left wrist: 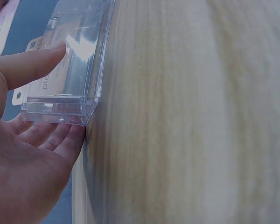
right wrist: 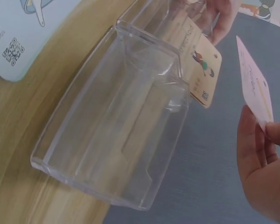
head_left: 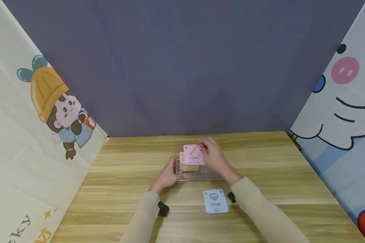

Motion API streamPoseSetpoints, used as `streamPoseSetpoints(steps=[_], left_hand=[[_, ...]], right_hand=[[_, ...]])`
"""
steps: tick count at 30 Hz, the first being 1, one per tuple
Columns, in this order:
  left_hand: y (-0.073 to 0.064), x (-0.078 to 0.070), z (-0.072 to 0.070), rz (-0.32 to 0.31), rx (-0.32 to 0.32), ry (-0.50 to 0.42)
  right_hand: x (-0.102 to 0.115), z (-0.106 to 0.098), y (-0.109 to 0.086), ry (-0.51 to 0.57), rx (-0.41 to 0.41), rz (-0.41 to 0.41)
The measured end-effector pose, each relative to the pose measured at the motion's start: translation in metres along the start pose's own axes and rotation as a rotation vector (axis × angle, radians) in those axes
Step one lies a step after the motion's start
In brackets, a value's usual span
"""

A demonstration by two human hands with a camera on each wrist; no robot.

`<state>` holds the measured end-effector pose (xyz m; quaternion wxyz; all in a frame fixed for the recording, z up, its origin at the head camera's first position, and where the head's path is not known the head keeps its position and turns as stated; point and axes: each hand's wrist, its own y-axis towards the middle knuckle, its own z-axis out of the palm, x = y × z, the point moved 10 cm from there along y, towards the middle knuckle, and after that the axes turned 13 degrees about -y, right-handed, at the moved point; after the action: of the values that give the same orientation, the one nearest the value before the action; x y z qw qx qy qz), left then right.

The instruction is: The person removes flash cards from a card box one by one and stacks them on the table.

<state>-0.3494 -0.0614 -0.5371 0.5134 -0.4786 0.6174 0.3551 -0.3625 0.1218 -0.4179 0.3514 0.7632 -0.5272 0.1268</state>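
Observation:
My right hand (head_left: 214, 158) pinches a pink card (head_left: 192, 152) by its right edge, thumb against fingers. The card bears the word "ruler" and a yellow ruler picture, and stands upright above a clear plastic card box (head_left: 189, 177). My left hand (head_left: 166, 176) grips the box's left end, with the thumb over its front and the fingers behind and under the end wall. Peach-coloured cards (right wrist: 205, 70) lean in the left compartment, partly hidden by the pink one in the head view. In the right wrist view the right compartment holds nothing.
A light blue card (head_left: 216, 201) marked "soup" lies on the wood-grain table (head_left: 124, 202), in front of the box and near the right forearm. A grey-blue wall (head_left: 182, 67) rises behind the table. Cartoon-printed curtains (head_left: 15, 141) flank both sides.

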Motion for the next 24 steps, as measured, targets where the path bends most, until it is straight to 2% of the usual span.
streamPoseSetpoints(steps=[10, 18, 24], left_hand=[[0.000, -0.002, 0.000, 0.011, 0.000, -0.017], [0.001, -0.002, 0.001, 0.002, 0.002, 0.003], [0.002, -0.003, 0.002, 0.023, 0.014, 0.004]], right_hand=[[0.005, -0.016, -0.007, 0.043, -0.012, -0.009], [0.008, -0.025, -0.013, 0.048, -0.024, -0.037], [0.011, -0.031, -0.016, 0.041, -0.017, -0.039]])
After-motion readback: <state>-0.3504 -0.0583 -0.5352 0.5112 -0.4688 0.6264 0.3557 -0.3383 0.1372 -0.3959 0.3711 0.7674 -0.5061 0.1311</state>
